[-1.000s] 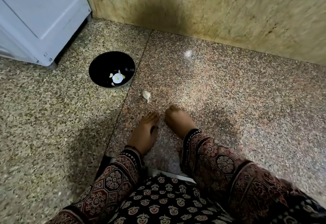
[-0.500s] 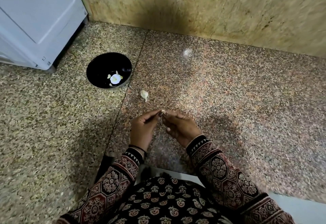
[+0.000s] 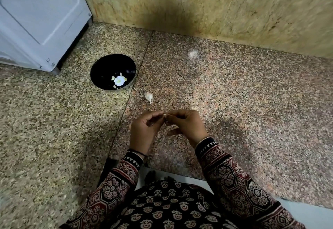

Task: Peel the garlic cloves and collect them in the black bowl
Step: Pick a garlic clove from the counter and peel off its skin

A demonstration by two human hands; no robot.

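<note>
Only a sliver of the garlic clove (image 3: pixel 164 115) shows between the left hand (image 3: pixel 144 129) and right hand (image 3: pixel 187 124). Pale bits (image 3: pixel 119 80) in the black bowl (image 3: pixel 102 70) are too small to identify.

No readable text, label, brand or number shows anywhere.

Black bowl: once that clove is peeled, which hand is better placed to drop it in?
Probably the left hand: the black bowl sits ahead on its side, while the right hand would have to cross over. Both pinch the clove now.
</note>
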